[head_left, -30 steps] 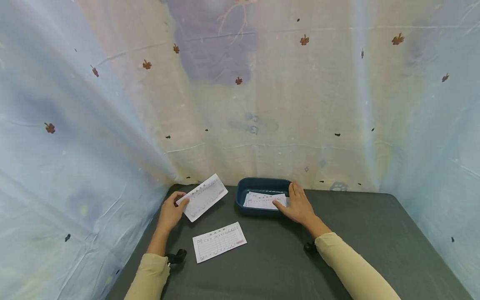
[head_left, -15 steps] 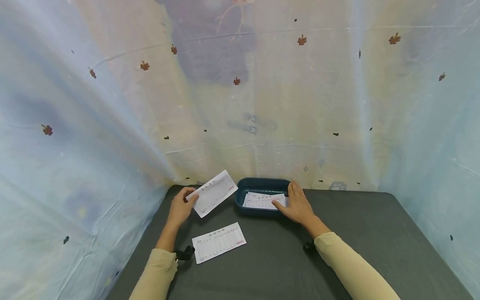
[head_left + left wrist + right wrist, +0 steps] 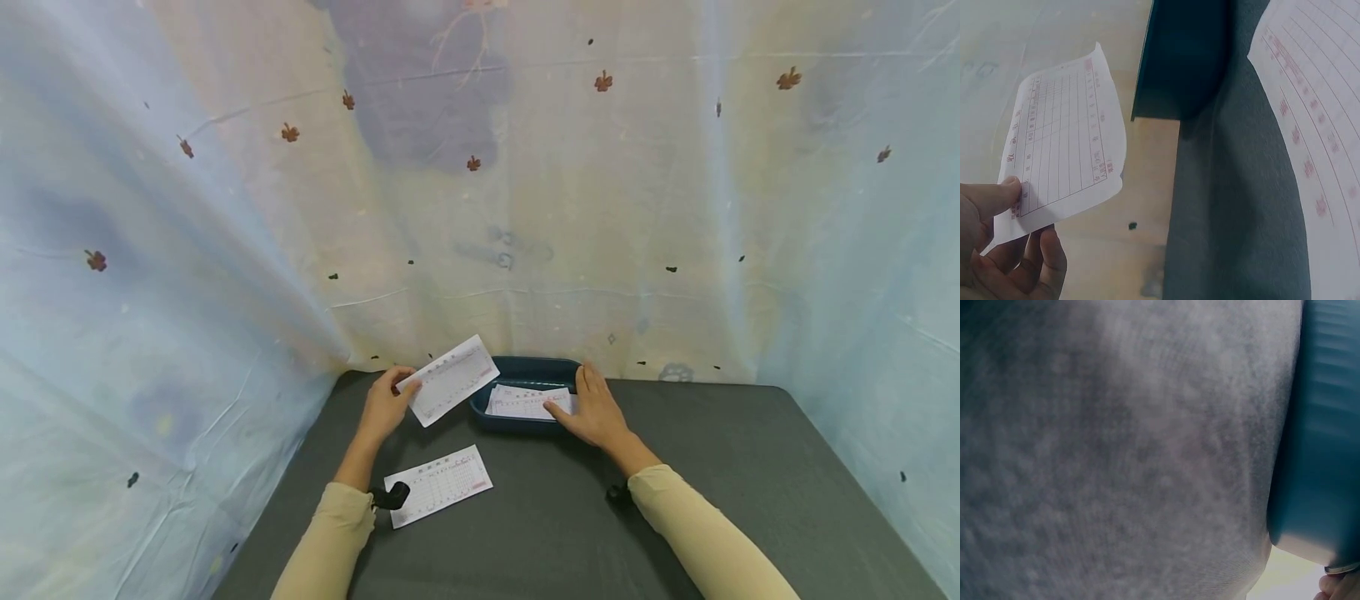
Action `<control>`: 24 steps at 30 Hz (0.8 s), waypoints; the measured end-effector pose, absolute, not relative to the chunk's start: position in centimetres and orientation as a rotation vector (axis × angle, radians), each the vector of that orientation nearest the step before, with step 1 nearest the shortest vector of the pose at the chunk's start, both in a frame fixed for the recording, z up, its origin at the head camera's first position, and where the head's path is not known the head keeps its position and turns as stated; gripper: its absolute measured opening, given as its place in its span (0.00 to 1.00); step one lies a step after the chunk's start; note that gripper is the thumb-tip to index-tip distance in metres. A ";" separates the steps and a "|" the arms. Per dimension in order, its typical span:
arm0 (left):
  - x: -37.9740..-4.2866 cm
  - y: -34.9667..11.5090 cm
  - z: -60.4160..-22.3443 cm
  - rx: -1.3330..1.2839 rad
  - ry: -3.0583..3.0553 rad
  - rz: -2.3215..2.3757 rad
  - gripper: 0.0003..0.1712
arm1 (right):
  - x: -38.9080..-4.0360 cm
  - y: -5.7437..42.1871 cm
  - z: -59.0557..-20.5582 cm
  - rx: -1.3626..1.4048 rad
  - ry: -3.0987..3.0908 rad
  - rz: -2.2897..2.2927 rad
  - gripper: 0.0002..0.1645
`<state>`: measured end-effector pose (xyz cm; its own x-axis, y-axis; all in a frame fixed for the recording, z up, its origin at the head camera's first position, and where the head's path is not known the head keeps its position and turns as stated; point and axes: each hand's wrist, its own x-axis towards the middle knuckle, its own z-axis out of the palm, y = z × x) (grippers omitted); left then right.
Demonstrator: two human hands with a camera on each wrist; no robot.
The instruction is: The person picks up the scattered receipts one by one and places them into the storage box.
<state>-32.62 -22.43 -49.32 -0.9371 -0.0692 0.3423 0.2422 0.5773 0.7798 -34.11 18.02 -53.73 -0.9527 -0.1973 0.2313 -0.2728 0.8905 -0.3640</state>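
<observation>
My left hand (image 3: 386,407) pinches a white printed paper form (image 3: 453,381) by its left end, between thumb and fingers. The form is held up at a tilt, its far right corner overlapping the left end of a dark blue box (image 3: 517,426) in the head view. In the left wrist view the thumb presses on the form's printed face (image 3: 1063,137). Several similar forms (image 3: 528,402) lie inside the box. My right hand (image 3: 596,412) rests on the box's right end, fingers straight and thumb spread toward the front rim. In the right wrist view only some fingertips (image 3: 1340,584) show.
Another printed form (image 3: 442,485) lies flat on the dark grey table (image 3: 555,533), below my left hand and partly behind the wrist camera (image 3: 392,497). A patterned curtain (image 3: 525,208) hangs behind the table and on both sides.
My left hand has moved right and slightly away with the pinched form, from left of the box to overlapping its left end. My right hand and the box have stayed in place.
</observation>
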 end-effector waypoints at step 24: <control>-34.4 -17.1 -48.7 -0.256 -2.491 -1.372 0.12 | -34.5 18.2 -54.0 0.381 -2.865 0.589 0.70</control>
